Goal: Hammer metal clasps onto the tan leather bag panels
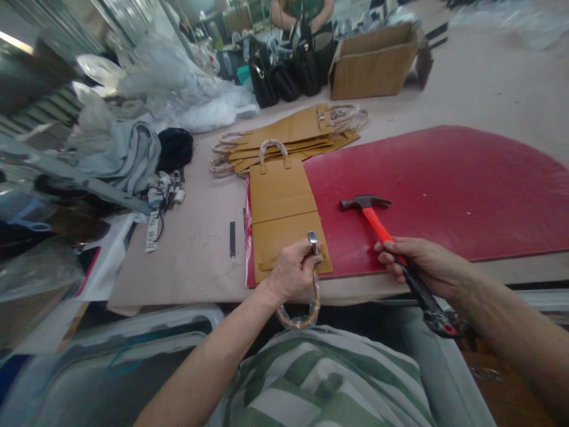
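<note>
Cluttered workshop; pale surface carrying a red board. At the board's left edge, near side: tan bag panel, flat, creased across the middle, one wrapped loop fixed at its far end. Left hand: grip closed round a curved bag handle, loop hanging over the near edge of the surface, metal end fitting standing up above the panel's near half. Handle brown, wound in clear film; probably light, stiff enough to keep its curve, slick under the wrap, best taken close to the fitting. Right hand: grip closed low on the shaft of a hammer, dark head resting on the board. Shaft orange-red, butt black; head-heavy and hard by the look. Behind: stack of like panels, black handbags, cardboard box, another person at the far edge.
</note>
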Available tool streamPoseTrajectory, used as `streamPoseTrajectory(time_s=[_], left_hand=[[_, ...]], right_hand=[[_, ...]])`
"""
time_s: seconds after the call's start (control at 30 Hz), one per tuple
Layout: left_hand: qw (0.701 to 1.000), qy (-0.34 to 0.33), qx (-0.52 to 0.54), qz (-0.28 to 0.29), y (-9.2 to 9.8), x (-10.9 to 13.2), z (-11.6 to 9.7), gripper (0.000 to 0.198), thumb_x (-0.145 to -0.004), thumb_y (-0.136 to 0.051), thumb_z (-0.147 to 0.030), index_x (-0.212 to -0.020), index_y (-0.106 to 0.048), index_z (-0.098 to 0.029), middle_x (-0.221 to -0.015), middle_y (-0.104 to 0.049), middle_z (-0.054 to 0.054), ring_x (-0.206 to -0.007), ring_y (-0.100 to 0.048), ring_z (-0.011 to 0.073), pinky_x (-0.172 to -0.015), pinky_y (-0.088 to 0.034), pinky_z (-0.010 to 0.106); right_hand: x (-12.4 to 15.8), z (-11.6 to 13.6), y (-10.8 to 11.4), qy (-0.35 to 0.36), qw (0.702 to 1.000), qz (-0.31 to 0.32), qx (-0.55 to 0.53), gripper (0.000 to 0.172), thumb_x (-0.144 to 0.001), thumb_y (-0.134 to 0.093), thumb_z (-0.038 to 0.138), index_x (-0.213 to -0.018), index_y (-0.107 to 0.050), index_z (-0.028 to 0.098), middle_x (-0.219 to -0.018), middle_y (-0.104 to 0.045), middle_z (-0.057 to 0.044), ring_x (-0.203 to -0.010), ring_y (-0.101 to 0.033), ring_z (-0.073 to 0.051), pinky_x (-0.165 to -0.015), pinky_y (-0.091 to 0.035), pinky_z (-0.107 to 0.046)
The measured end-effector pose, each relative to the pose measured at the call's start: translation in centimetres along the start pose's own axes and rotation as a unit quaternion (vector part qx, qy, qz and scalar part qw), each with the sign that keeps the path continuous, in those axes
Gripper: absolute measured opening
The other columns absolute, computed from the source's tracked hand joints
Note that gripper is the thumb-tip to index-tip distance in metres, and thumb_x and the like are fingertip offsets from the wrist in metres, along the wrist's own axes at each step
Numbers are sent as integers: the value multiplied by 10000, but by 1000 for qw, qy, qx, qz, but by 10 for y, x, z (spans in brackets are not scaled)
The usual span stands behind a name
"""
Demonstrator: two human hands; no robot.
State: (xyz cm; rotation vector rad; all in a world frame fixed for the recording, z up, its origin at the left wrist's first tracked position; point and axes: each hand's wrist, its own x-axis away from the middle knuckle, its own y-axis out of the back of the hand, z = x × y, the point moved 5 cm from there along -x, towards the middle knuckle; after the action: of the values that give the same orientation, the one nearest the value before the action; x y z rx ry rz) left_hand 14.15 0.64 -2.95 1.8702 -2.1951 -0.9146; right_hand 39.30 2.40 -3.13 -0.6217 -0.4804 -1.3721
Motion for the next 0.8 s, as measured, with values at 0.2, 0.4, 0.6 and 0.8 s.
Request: streamPoseTrajectory(time_s=[0.2, 0.4, 0.6, 0.8], left_hand=[[1000, 15, -2, 17, 1, -2, 1, 93, -875, -605, -156, -944, -653, -196, -922, -735, 59, -907, -715, 207, -920, -567, 342], [1000, -1, -2, 12, 2, -2, -4, 98, -864, -595, -136, -929, -646, -190, -917, -722, 61, -879, -700, 203, -884, -556, 328], [1000, 6, -2, 27, 1, -3, -7, 134, -851, -602, -115, -946, -644, -198, -896, -708, 44, -857, -686, 194, -840, -544, 307], [1000, 0, 3, 21, 0, -4, -8, 127, -850, -581, -94, -905, -632, -197, -857, -686, 30, -814, -660, 187, -772, -512, 288]], right_hand=[[7, 3, -21, -21, 999, -39, 5, 175, -942, -456, 251, -789, -514, 188, -549, -374, 78, -370, -290, -58, -345, -231, -164], [33, 19, -30, 120, 975, -98, 157, 320, -947, -496, 431, -708, -454, 221, -544, -435, 58, -378, -355, -77, -359, -258, -193], [98, 61, -32, 400, 774, -192, 452, 425, -972, -414, 611, -711, -422, 275, -477, -424, 54, -370, -405, -142, -397, -277, -278], [138, 71, -31, 514, 610, -173, 578, 350, -1024, -373, 533, -763, -444, 311, -484, -428, 56, -322, -437, -189, -376, -270, -330]])
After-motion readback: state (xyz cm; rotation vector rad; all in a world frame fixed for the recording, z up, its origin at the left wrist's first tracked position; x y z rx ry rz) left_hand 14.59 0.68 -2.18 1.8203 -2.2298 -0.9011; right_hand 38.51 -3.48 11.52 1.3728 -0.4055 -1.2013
